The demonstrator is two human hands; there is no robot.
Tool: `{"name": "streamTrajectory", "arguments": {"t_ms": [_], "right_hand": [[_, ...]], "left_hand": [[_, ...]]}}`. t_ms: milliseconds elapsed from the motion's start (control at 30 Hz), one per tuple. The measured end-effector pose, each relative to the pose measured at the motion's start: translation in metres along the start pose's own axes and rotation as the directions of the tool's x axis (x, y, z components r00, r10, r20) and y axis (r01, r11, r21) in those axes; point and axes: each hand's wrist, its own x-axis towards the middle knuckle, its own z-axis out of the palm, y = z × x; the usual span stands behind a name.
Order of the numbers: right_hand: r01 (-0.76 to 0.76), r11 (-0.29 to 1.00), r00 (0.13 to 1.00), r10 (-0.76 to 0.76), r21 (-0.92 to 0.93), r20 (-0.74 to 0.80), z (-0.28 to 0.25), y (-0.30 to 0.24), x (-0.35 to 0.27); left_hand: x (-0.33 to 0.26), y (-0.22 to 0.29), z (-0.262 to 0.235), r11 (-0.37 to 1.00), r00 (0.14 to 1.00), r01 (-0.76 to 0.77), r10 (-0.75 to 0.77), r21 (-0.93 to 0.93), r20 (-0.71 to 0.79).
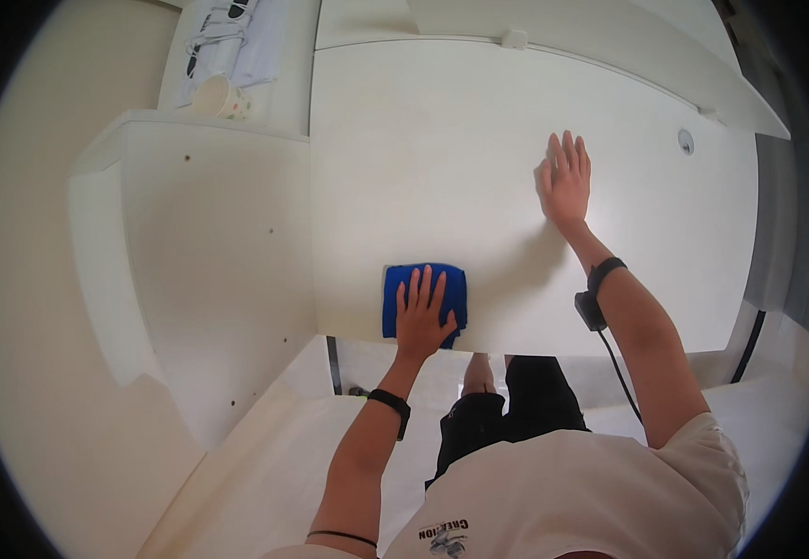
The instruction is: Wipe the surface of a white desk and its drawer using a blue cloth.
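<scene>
Near the front edge of the white desk [404, 158], toward its left side, lies a folded blue cloth [455, 279]. My left hand [420, 317] rests flat on top of it, fingers spread and pointing away from me. Part of the cloth is hidden under the palm, and one corner hangs at the desk's edge. Farther off to the right, my right hand [567, 182] is stretched out on or just over the bare desktop, holding nothing. Whether its palm touches the surface I cannot tell.
A white side panel [218, 242] borders the desk on the left. Beyond it are a paper cup [221, 98] and a white power strip with a coiled cable [227, 42]. A raised white partition [609, 42] runs along the back. A round grommet [686, 142] sits at the far right.
</scene>
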Motion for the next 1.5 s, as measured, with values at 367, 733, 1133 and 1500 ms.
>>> {"name": "streamTrajectory", "arguments": {"t_ms": [367,733,1133,1500], "right_hand": [[-0.005,1.000,0.999,0.006,-0.004,0.034,0.012,-0.009,0.038],[-0.034,0.999,0.994,0.030,0.034,0.101,0.002,-0.026,0.035],[-0.040,0.999,0.985,0.036,0.025,0.168,-0.005,-0.026,0.028],[-0.025,0.999,0.999,0.024,0.023,0.046,0.007,-0.014,0.029]], "left_hand": [[0.144,-0.096,-0.045,0.991,0.989,0.060,-0.042,0.121,-0.143],[0.354,-0.167,-0.093,0.940,0.982,0.102,-0.043,0.326,-0.184],[0.299,-0.046,-0.053,0.975,0.996,-0.057,0.070,0.215,-0.052],[0.048,-0.023,-0.019,1.000,1.000,-0.024,0.024,0.013,-0.004]]}}
